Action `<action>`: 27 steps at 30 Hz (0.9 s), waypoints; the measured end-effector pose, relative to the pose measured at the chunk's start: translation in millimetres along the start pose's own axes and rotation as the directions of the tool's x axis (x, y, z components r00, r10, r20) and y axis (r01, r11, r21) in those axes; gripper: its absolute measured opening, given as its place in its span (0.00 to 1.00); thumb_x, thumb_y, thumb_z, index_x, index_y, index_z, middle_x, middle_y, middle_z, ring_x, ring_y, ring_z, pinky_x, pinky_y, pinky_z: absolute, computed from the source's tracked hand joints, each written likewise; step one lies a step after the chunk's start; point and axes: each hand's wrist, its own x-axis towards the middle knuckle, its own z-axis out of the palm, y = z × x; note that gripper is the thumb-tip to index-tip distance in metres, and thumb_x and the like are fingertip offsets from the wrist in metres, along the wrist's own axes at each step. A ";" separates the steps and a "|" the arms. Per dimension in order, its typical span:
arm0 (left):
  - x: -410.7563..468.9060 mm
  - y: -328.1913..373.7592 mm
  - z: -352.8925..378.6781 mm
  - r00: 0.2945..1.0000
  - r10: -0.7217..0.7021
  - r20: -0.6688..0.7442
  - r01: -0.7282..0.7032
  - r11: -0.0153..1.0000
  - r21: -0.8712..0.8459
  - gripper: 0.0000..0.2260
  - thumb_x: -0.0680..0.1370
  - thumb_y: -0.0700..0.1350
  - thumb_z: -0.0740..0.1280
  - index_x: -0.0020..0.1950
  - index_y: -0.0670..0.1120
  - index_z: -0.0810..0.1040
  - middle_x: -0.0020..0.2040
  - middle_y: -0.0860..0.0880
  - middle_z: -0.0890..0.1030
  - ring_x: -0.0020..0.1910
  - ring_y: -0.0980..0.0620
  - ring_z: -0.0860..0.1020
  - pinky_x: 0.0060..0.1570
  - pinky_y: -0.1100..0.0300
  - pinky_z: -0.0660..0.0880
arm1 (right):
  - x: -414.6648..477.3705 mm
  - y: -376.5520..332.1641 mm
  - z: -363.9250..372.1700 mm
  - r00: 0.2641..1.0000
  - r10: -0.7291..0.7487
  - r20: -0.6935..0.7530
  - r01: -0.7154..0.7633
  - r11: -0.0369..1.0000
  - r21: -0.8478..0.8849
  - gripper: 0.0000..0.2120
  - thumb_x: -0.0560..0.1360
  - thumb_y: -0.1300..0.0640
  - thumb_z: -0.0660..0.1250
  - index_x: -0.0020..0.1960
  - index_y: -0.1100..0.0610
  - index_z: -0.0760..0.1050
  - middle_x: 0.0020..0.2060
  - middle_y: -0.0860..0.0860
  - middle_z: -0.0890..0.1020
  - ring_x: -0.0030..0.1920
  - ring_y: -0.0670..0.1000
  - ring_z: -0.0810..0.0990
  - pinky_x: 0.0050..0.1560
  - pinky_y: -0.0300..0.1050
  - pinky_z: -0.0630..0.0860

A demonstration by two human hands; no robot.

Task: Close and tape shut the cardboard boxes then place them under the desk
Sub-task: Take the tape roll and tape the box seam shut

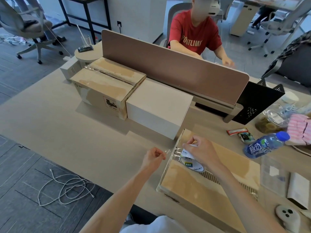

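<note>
the right hand (202,153) is curled over a tape roll (191,163), grasping it from above and holding it down on the top of the near cardboard box (193,187), close to that box's left end. the roll's inner ring reads "deli" in dark letters, twice, with a small green label whose chinese characters are too small to read. just left of the right hand, a wrinkled strip of clear tape (170,153) runs off the roll and past the box edge to the left hand (154,158), which pinches the free end between thumb and fingertips, off the box and above the desk (67,125). under the right wrist the box's centre seam shows as a corrugated line between two closed flaps.

well beyond the left hand, a second cardboard box (104,88) stands on the desk, flaps shut, clear tape bunched at the far end of its seam; its near face has a red dashed label reading "un 3481". a white box (158,106) touches its right side.

to the right of the right hand lies a blue bottle (264,145) marked "脉动". beyond the divider (168,64) sits a person in a red shirt (193,36) whose print reads partly "pontlimi". below the left forearm, a white cable (67,187) is looped on the floor.
</note>
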 end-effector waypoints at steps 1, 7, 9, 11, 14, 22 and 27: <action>0.2 -0.2 1.6 1.000 0.003 0.011 -0.003 1.000 0.004 0.03 0.77 0.45 0.68 0.43 0.50 0.77 0.40 0.54 0.84 0.42 0.55 0.79 0.39 0.64 0.71 | 0.1 0.1 0.2 1.000 -0.002 -0.005 0.002 1.000 -0.003 0.08 0.71 0.52 0.71 0.36 0.54 0.76 0.33 0.49 0.81 0.35 0.48 0.77 0.37 0.45 0.70; 1.1 -1.4 14.0 0.997 0.028 0.068 -0.032 0.998 0.061 0.05 0.77 0.48 0.69 0.45 0.48 0.76 0.39 0.53 0.80 0.38 0.56 0.75 0.35 0.66 0.69 | -1.1 0.9 0.8 1.000 -0.001 -0.021 0.001 1.000 -0.008 0.09 0.70 0.52 0.72 0.35 0.54 0.76 0.33 0.48 0.81 0.37 0.50 0.78 0.42 0.48 0.75; -0.1 -1.1 17.5 0.996 0.047 0.079 -0.054 0.995 0.085 0.06 0.78 0.48 0.68 0.43 0.49 0.74 0.37 0.53 0.77 0.37 0.55 0.74 0.35 0.65 0.69 | -1.2 0.4 1.0 1.000 -0.002 -0.025 0.001 1.000 -0.013 0.09 0.70 0.52 0.72 0.35 0.54 0.76 0.34 0.49 0.82 0.39 0.52 0.80 0.43 0.50 0.76; -1.0 0.2 18.9 0.994 0.064 0.088 -0.074 0.990 0.120 0.07 0.79 0.48 0.66 0.42 0.51 0.72 0.36 0.52 0.76 0.38 0.54 0.74 0.38 0.62 0.70 | -1.0 -0.3 1.2 1.000 0.002 -0.028 -0.002 1.000 -0.003 0.08 0.70 0.52 0.72 0.35 0.54 0.77 0.35 0.50 0.82 0.41 0.53 0.80 0.44 0.51 0.77; -2.2 0.0 17.2 0.992 0.064 0.111 -0.087 0.973 0.215 0.07 0.79 0.53 0.64 0.46 0.51 0.71 0.38 0.53 0.76 0.40 0.51 0.75 0.43 0.56 0.73 | -1.1 -0.5 1.5 1.000 0.017 -0.024 -0.017 1.000 0.008 0.08 0.70 0.52 0.72 0.36 0.54 0.77 0.36 0.49 0.83 0.41 0.52 0.81 0.44 0.51 0.77; -20.6 3.8 2.7 0.970 0.180 0.165 -0.204 0.969 0.141 0.19 0.81 0.47 0.61 0.71 0.49 0.64 0.67 0.53 0.73 0.65 0.54 0.71 0.64 0.59 0.68 | -2.6 3.2 1.7 0.999 -0.024 -0.043 0.026 0.999 0.046 0.07 0.73 0.51 0.72 0.40 0.53 0.77 0.31 0.44 0.81 0.34 0.43 0.78 0.37 0.41 0.69; -42.5 19.9 6.1 0.892 0.184 0.412 -0.238 0.968 0.081 0.29 0.78 0.47 0.65 0.76 0.57 0.58 0.63 0.59 0.72 0.63 0.58 0.71 0.62 0.60 0.69 | -5.7 14.7 1.1 0.994 -0.051 -0.100 0.070 0.978 0.195 0.17 0.76 0.53 0.69 0.38 0.65 0.72 0.26 0.52 0.74 0.27 0.46 0.70 0.31 0.39 0.65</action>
